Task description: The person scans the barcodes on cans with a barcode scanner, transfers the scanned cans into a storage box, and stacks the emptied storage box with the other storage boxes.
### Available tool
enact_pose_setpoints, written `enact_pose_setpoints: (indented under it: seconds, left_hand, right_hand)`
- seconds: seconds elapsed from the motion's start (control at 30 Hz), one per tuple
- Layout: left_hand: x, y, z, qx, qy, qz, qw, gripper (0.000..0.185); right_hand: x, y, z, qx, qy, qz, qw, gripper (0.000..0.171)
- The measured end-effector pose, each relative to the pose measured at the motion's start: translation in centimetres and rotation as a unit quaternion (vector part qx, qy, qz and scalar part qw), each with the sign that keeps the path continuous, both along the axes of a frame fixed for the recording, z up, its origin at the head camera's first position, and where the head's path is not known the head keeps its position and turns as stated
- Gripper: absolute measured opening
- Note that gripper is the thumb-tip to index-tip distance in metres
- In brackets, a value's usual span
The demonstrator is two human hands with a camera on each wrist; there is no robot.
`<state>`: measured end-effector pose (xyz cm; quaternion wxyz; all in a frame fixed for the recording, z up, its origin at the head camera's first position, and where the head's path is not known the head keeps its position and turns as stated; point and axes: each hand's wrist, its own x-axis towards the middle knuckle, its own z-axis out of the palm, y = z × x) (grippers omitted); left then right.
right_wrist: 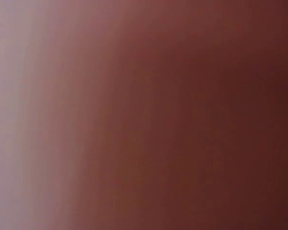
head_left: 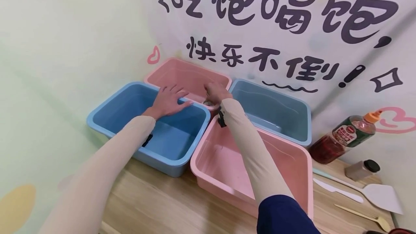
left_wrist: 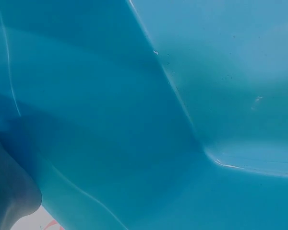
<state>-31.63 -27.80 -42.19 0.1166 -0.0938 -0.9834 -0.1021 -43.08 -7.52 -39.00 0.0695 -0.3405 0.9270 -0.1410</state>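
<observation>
In the head view my left hand (head_left: 169,101) rests, fingers spread and nearly straight, over the far rim of the left blue basin (head_left: 175,161). The left wrist view shows the inside of a blue basin (left_wrist: 110,120) and part of the hand (left_wrist: 14,191) at the lower left. My right hand (head_left: 217,92) is at the right end of the far pink basin (head_left: 188,77), fingers curled. A small greyish round thing (head_left: 208,103) shows under its fingers, seemingly in its grip; its kind is unclear. The right wrist view is a reddish-brown blur.
A near pink basin (head_left: 208,178) lies under my right forearm, and a far-right blue basin (head_left: 308,125) stands behind it. On the right are a red sauce bottle (head_left: 346,136), a small black-capped jar (head_left: 362,170), a spatula (head_left: 381,196), a white knife (head_left: 338,190) and a yellowish spoon (head_left: 364,216).
</observation>
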Motion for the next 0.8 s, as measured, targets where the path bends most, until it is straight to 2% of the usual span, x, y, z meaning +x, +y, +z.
enact_pose_setpoints:
  seconds: [0.13, 0.33, 0.57, 0.8]
  left_hand:
    - [0.06, 0.1, 0.05, 0.005, -0.002, 0.004, 1.0, 0.068]
    - [-0.03, 0.05, -0.15, 0.008, 0.001, 0.003, 1.0, 0.066]
    - [-0.03, 0.24, -0.08, 0.001, -0.004, 0.003, 1.0, 0.067]
    - [0.13, 0.15, -0.02, 0.007, -0.003, 0.0, 1.0, 0.066]
  right_hand:
    - [0.03, 0.03, -0.05, 0.01, 0.006, 0.005, 1.0, 0.007]
    - [0.13, 0.13, -0.11, 0.004, -0.012, 0.003, 1.0, 0.012]
    - [0.1, 0.31, -0.09, 0.028, -0.015, 0.005, 0.999, 0.007]
    - [0.19, 0.27, 0.07, 0.032, -0.031, 0.005, 0.999, 0.015]
